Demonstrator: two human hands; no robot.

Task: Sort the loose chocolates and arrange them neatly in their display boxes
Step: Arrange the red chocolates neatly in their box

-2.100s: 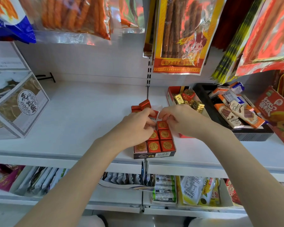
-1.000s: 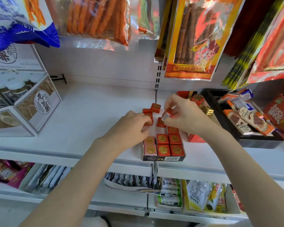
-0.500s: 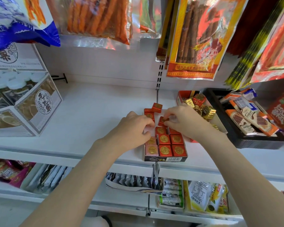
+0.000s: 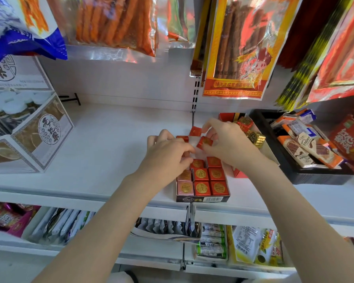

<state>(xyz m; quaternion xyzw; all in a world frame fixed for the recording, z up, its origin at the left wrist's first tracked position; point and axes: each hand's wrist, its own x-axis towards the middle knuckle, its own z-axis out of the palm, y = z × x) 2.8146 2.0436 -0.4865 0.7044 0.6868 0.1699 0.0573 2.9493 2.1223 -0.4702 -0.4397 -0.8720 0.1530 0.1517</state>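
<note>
A small dark display box [image 4: 202, 199] stands at the front edge of the white shelf, with red and pink square chocolates in neat rows. My right hand [image 4: 229, 141] pinches a red chocolate [image 4: 205, 142] above the box's far end. My left hand [image 4: 168, 152] rests curled at the box's left far corner, fingertips on the chocolates there; what it grips is hidden. Two loose red chocolates [image 4: 195, 131] lie just behind the hands. A red box [image 4: 238, 172] to the right holds gold and red foil chocolates [image 4: 253, 137].
A black tray [image 4: 315, 176] of wafer bars stands to the right. A grey carton [image 4: 27, 135] of jars stands at the far left. Snack bags [image 4: 237, 48] hang low overhead. The lower shelf [image 4: 151, 248] carries packets.
My right hand has lifted from the box's far row and now holds a red chocolate above it. My left hand has stayed at the box's left far corner.
</note>
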